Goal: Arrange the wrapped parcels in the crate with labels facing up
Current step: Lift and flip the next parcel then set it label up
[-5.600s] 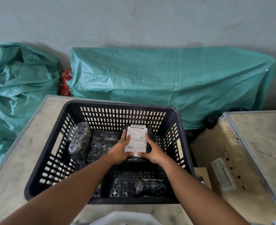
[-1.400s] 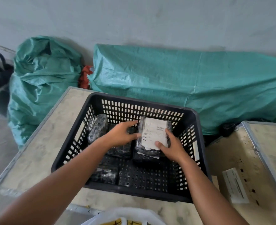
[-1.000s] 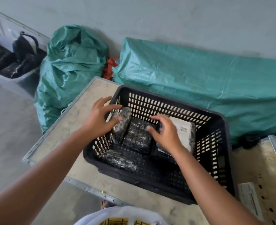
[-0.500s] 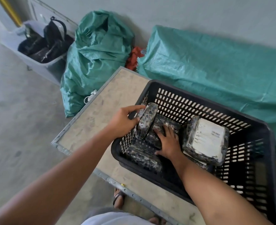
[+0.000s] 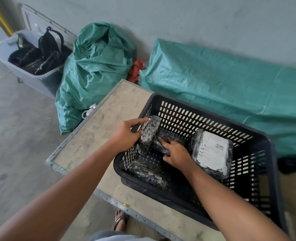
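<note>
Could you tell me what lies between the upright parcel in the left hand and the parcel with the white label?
In the head view, a dark wrapped parcel lies flat between the upright parcel and the labelled parcel, with the right hand resting on it.

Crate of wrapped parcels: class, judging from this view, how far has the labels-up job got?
Done: one labelled parcel lies at the right of the black crate, white label up. In hand: the left hand grips a narrow parcel standing on edge by the left wall; the right hand presses on a middle parcel. Left: those two and the front parcel show no label.
</note>
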A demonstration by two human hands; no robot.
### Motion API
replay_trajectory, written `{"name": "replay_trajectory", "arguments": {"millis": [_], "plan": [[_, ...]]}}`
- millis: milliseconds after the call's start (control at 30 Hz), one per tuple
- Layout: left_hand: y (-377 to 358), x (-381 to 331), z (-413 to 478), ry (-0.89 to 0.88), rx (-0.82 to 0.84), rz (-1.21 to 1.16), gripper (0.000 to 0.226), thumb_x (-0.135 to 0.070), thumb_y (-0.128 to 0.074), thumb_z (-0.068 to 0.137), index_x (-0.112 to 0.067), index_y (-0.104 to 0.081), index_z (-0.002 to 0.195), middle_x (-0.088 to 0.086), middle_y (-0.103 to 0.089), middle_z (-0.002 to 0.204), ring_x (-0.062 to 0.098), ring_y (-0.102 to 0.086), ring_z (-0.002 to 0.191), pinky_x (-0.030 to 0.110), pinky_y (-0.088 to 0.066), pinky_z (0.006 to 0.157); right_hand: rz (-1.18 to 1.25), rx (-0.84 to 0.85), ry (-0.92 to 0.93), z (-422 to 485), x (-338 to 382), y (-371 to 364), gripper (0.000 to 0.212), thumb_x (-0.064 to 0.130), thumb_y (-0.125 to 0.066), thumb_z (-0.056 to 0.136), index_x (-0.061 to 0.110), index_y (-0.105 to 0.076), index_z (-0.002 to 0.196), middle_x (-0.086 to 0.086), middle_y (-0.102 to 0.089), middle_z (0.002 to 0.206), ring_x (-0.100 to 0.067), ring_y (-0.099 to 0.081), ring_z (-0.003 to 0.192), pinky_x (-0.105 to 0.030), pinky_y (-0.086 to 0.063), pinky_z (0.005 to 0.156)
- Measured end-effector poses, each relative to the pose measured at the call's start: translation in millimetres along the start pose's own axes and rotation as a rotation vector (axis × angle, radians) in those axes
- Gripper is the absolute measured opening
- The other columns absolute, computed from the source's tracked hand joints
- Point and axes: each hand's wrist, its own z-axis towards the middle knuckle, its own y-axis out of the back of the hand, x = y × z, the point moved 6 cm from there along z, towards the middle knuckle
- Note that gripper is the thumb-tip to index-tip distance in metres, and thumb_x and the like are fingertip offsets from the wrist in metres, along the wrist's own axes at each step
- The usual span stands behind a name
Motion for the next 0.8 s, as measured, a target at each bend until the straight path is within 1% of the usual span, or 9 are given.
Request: {"name": "replay_trajectory", "arguments": {"millis": [167, 233, 300, 500, 567, 600, 667, 733, 800], "plan": [[-0.3, -1.3, -0.3, 0.0, -0.004, -0.013, 0.045, -0.012, -0.065, 0.097, -0.049, -0.068, 0.123, -0.014, -0.074, 0.103, 0.01, -0.038, 0.04, 0.024, -0.037, 0.04, 0.314, -0.164, 0.016, -10.3, -4.5, 40.6, 0.062, 0.025, -0.067, 0.092, 0.038, -0.05, 0.15, -0.012, -0.066, 0.138, -0.021, -0.07, 0.094, -0.039, -0.056, 0.096], [-1.2, -2.3, -0.1, 0.0, -0.008, -0.012, 0.045, -0.012, -0.065, 0.097, -0.047, -0.068, 0.124, -0.015, -0.072, 0.099, 0.01, -0.038, 0.039, 0.023, -0.037, 0.04, 0.443, -0.214, -0.021, -15.0, -8.6, 55.6, 0.054, 0.025, -0.068, 0.092, 0.044, -0.057, 0.141, -0.004, -0.071, 0.132, -0.007, -0.06, 0.063, -0.027, -0.06, 0.072], [-1.0, -3.1, -0.4, -0.005, -0.009, -0.013, 0.044, -0.013, -0.065, 0.097, -0.047, -0.068, 0.125, -0.012, -0.074, 0.097, 0.009, -0.038, 0.039, 0.023, -0.036, 0.039, 0.547, -0.263, -0.054, -21.0, -13.9, 69.6, 0.048, 0.025, -0.069, 0.092, 0.054, -0.06, 0.13, 0.001, -0.074, 0.128, -0.004, -0.042, 0.044, -0.015, -0.045, 0.044], [-0.4, -9.7, -6.1, -0.034, -0.016, -0.004, 0.04, -0.015, -0.063, 0.099, -0.046, -0.067, 0.125, -0.007, -0.072, 0.09, 0.006, -0.039, 0.037, 0.019, -0.035, 0.039, 0.71, -0.32, -0.055, -55.6, -17.2, 118.7, 0.044, 0.023, -0.069, 0.094, 0.062, -0.068, 0.114, 0.01, -0.065, 0.141, -0.009, -0.046, 0.038, -0.016, -0.042, 0.039], [1.0, -18.9, -10.6, -0.084, -0.018, 0.064, 0.039, -0.015, -0.063, 0.099, -0.045, -0.068, 0.124, 0.0, -0.072, 0.104, 0.003, -0.056, 0.056, 0.018, -0.046, 0.052, 0.777, -0.342, -0.071, -71.3, -21.4, 136.3, 0.04, 0.021, -0.07, 0.095, 0.051, -0.073, 0.12, 0.013, -0.069, 0.135, -0.006, -0.037, 0.037, -0.013, -0.036, 0.037], [2.7, -26.4, -13.4, -0.157, -0.049, 0.174, 0.038, -0.015, -0.064, 0.098, -0.041, -0.07, 0.124, 0.001, -0.068, 0.124, 0.004, -0.066, 0.083, 0.017, -0.052, 0.073, 0.812, -0.355, -0.069, -78.8, -23.9, 145.6, 0.039, 0.019, -0.07, 0.095, 0.048, -0.074, 0.121, 0.018, -0.073, 0.123, -0.002, -0.037, 0.037, -0.011, -0.035, 0.038], [3.4, -48.2, -21.5, -0.358, -0.129, 0.329, 0.034, -0.014, -0.07, 0.093, -0.035, -0.076, 0.12, 0.003, -0.053, 0.149, 0.019, -0.055, 0.131, 0.034, -0.044, 0.109, 0.857, -0.367, -0.028, -93.1, -28.0, 164.2, 0.042, 0.015, -0.07, 0.095, 0.05, -0.075, 0.117, 0.028, -0.073, 0.079, 0.001, -0.037, 0.035, -0.008, -0.032, 0.041], [-3.6, -71.2, -30.3, -0.491, -0.104, 0.25, 0.031, -0.022, -0.076, 0.09, -0.042, -0.077, 0.114, -0.002, -0.046, 0.156, 0.018, -0.044, 0.143, 0.042, -0.038, 0.115, 0.895, -0.349, 0.015, -106.0, -31.1, 180.8, 0.042, 0.015, -0.071, 0.094, 0.052, -0.075, 0.115, 0.014, -0.055, 0.051, -0.002, -0.024, 0.037, -0.014, -0.026, 0.042], [-17.9, -92.8, -35.9, -0.505, 0.059, 0.086, 0.028, -0.041, -0.077, 0.085, -0.051, -0.075, 0.11, -0.008, -0.037, 0.161, 0.007, -0.036, 0.147, 0.035, -0.034, 0.115, 0.936, -0.302, 0.059, -117.7, -30.1, 195.1, 0.038, 0.019, -0.072, 0.092, 0.048, -0.077, 0.116, -0.017, -0.053, 0.052, -0.017, -0.028, 0.038, -0.018, -0.029, 0.048]]}}
